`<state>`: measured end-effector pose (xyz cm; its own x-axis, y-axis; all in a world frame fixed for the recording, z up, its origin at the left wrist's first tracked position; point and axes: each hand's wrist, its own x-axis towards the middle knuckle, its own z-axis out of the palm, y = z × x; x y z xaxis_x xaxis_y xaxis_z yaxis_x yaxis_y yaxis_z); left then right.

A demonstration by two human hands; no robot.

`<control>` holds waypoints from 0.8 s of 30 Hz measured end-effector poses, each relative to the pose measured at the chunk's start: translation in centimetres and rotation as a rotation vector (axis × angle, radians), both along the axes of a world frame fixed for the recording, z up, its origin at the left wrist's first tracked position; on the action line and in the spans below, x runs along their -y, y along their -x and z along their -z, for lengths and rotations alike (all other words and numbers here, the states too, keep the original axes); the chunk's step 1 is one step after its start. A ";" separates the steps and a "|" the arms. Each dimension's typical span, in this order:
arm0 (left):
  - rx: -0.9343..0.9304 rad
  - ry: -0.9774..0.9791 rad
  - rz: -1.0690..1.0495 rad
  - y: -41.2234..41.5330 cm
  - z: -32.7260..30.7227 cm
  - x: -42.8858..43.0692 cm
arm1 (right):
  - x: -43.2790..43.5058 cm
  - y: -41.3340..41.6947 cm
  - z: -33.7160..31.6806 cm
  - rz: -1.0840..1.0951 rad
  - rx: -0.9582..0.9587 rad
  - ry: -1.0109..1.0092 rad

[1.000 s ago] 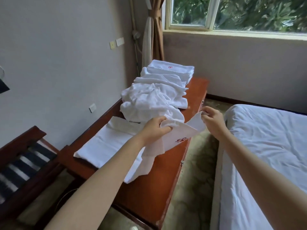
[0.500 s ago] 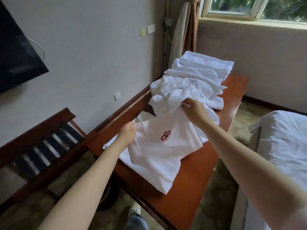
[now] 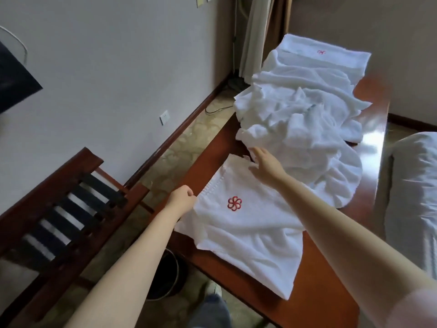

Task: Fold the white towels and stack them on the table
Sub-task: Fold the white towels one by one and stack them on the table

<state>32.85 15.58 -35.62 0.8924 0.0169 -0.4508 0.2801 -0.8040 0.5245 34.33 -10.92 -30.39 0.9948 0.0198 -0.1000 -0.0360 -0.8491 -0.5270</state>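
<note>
A white towel with red emblem (image 3: 248,228) overhangs the brown wooden table (image 3: 326,292); left hand (image 3: 182,198) curls at its hem, grip unclear, right hand (image 3: 266,165) open, flat. Released, it could slide off.

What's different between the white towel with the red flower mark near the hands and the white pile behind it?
The white towel with the red flower emblem lies spread nearly flat, nearest the person; the crumpled heap of white towels is bunched up farther along. The flat towel shows its emblem; the heap shows none. Both are white cloth on the reddish-brown wooden table.
</note>
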 end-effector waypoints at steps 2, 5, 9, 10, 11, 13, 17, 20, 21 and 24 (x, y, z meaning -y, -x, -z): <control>-0.032 -0.023 0.034 -1.4 0.9 -0.3 | -0.1 0.3 1.6 0.028 -0.050 0.000; -0.091 -0.036 0.087 -2.9 2.1 0.0 | 0.4 1.8 3.9 0.105 -0.175 -0.009; -0.149 -0.109 0.271 -4.0 3.7 1.6 | 1.1 5.7 7.0 0.090 -0.409 0.026; -0.154 -0.146 0.322 -4.2 4.1 2.1 | 1.2 6.4 7.5 0.076 -0.462 0.042; -0.155 -0.179 0.364 -4.2 4.4 2.5 | 1.2 7.0 8.0 0.056 -0.495 0.058; -0.148 -0.212 0.430 -4.2 4.7 3.1 | 1.3 7.8 8.6 0.037 -0.498 0.078; -0.203 -0.259 0.526 -3.7 4.6 3.5 | 1.3 8.4 9.1 0.080 -0.461 0.058; -0.333 -0.326 0.574 -3.6 4.5 3.6 | 1.4 8.0 8.9 0.076 -0.508 0.075; -0.334 -0.330 0.579 -4.0 4.5 3.7 | 1.6 7.7 8.8 0.094 -0.506 0.077; -0.176 -0.239 0.494 -5.6 4.5 4.7 | 1.8 6.5 8.4 0.237 -0.385 0.023</control>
<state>38.46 10.86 -40.15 0.7322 -0.2633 -0.6282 -0.0925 -0.9522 0.2912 27.79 -12.76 -38.82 0.8619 -0.2109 -0.4611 -0.4208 -0.8047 -0.4187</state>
